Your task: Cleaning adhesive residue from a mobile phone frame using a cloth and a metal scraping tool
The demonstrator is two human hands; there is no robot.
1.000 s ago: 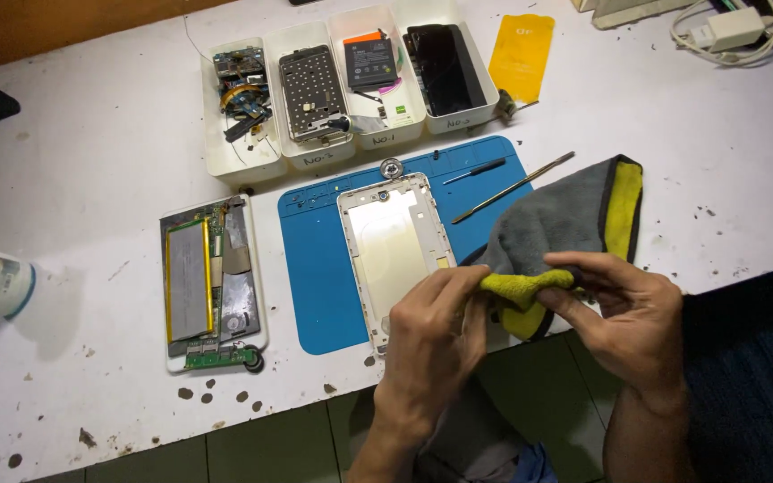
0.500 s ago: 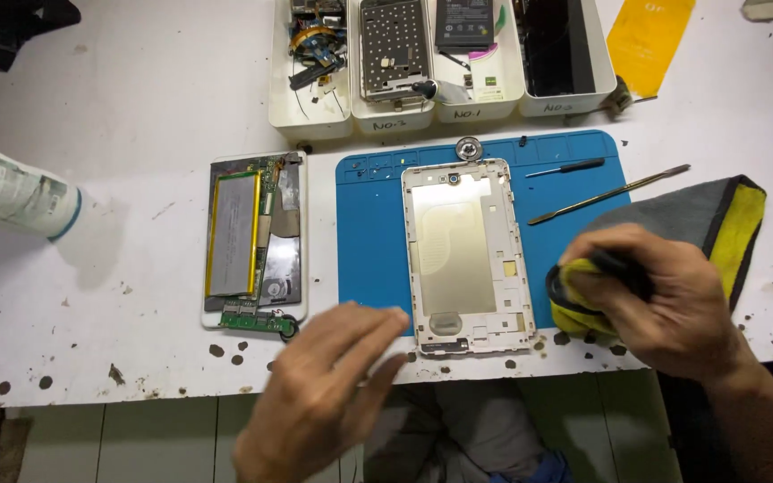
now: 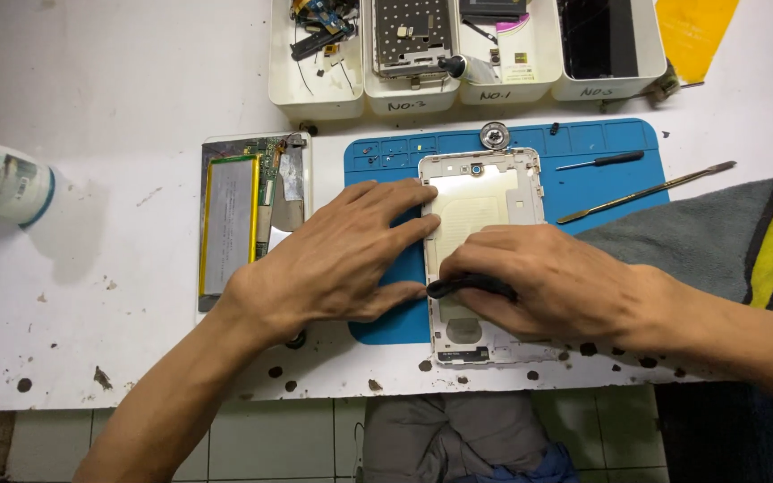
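The white painted worktop point(image 3: 118, 295) is scuffed and marked with dark spots along its near edge; below that edge, pale floor tiles point(image 3: 252, 438) are visible. A blue rectangular silicone work mat point(image 3: 601, 188) lies on the worktop, and a white rectangular tablet back frame point(image 3: 485, 192) rests flat on the mat. The left hand point(image 3: 333, 259) lies palm-down across the frame's left edge and the mat, fingers spread and extended. The right hand point(image 3: 547, 282) rests on the lower half of the frame, fingers pressed together and pinching a small black pry tool point(image 3: 458, 286) against the frame's surface. A grey cloth with a yellow band point(image 3: 717, 237) lies just beside the right forearm. A slim metal spudger point(image 3: 646, 192) and a small black screwdriver point(image 3: 601, 161) lie on the mat. To the left of the mat sits an opened tablet body with a silver battery point(image 3: 230, 224). A row of white plastic parts trays point(image 3: 467, 89) stands at the far side.
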